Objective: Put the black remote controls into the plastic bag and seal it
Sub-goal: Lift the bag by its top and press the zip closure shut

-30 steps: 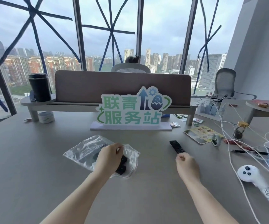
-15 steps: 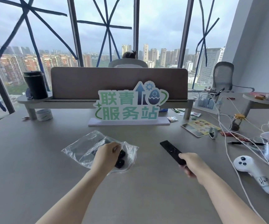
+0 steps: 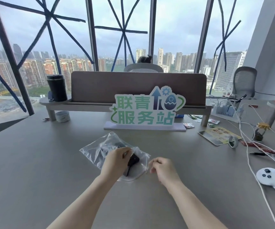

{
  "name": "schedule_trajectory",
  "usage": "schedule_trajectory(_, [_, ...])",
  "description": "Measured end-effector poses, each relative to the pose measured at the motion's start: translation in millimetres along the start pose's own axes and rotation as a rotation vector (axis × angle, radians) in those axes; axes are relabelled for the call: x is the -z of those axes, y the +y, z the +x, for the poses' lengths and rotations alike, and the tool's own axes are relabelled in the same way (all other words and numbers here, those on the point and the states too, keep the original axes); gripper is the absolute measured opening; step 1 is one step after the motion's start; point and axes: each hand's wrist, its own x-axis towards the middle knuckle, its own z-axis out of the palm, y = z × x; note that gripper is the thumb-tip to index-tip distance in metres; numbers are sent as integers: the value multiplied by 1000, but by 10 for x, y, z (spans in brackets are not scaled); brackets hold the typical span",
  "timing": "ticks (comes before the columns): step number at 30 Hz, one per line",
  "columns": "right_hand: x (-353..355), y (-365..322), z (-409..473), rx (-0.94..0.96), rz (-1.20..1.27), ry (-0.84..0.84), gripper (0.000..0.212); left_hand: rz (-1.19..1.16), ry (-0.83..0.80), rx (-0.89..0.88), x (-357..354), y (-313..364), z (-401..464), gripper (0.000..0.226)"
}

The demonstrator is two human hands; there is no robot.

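The left hand (image 3: 117, 160) rests on the clear plastic bag (image 3: 97, 150), fingers pinched on its open edge, on the grey desk (image 3: 34, 162). Just beside those fingers, on their right, the dark end of a black remote control (image 3: 133, 160) shows inside the bag (how many lie in there cannot be told through the crumpled film). The right hand (image 3: 162, 167) hovers just right of the bag's mouth, fingers loosely curled and holding nothing, slightly blurred. Well to its right lies a white game controller (image 3: 272, 179) among white cables (image 3: 249, 162). Beyond both hands stands a green-lettered sign (image 3: 145, 109).
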Motion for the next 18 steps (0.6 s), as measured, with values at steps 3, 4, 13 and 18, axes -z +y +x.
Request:
schedule_trajectory(3, [28,79,104,29,-180,27,27,42,-44,-8,39,-37,-56,23])
schedule_trajectory(4, [3,79,161,39,-194,-17,39,67,-57,-16,49,-40,-70,25])
schedule_trajectory(13, [-160,-123,384,161,-268,129,23,468,-403,41,269,-272,-199,52])
schedule_trajectory(18, [183,-492,221,93,139,58,26,156,-237,276,641,-116,-27,41])
